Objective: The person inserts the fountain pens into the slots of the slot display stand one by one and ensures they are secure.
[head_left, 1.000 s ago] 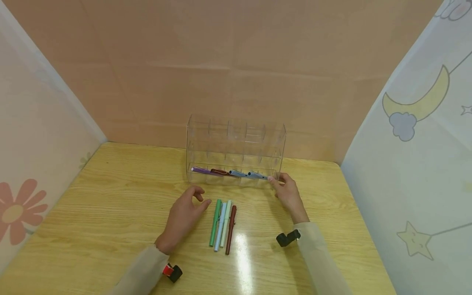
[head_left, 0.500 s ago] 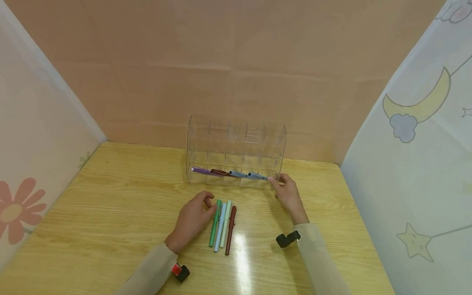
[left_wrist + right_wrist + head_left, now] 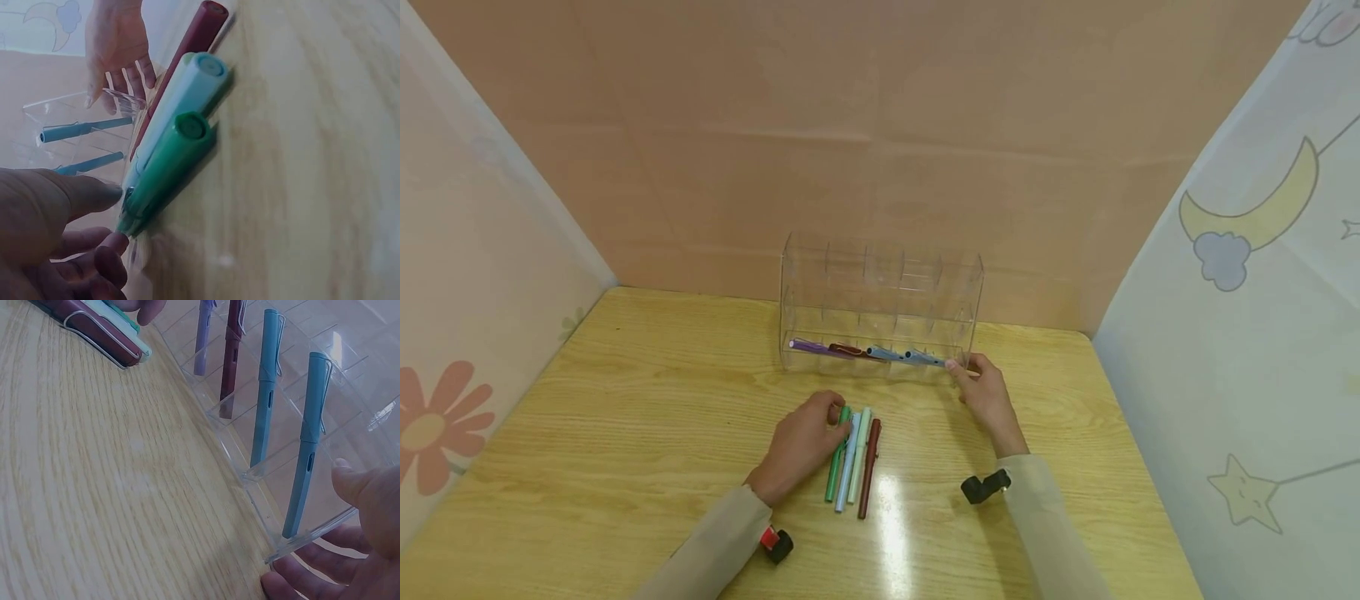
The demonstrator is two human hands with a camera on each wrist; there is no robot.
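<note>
My left hand has its thumb and fingers curled about the clip end of a green pen, the leftmost of a row lying on the table. Beside that pen lie a light blue pen, a pale green pen and a dark red pen. A clear pen rack stands behind them, its right end gripped by my right hand, thumb in front and fingers around the outer side. Leaning in its lowest tier are a purple pen, a maroon pen and two blue pens.
The wooden table is bounded by a tan backdrop right behind the rack. Patterned panels stand at the left and at the right. Higher tiers of the rack show bare dividers.
My left hand has moved right to the green pen, and its fingers have closed in around the pen's upper end. The right hand, the rack and the pens stay where they were.
</note>
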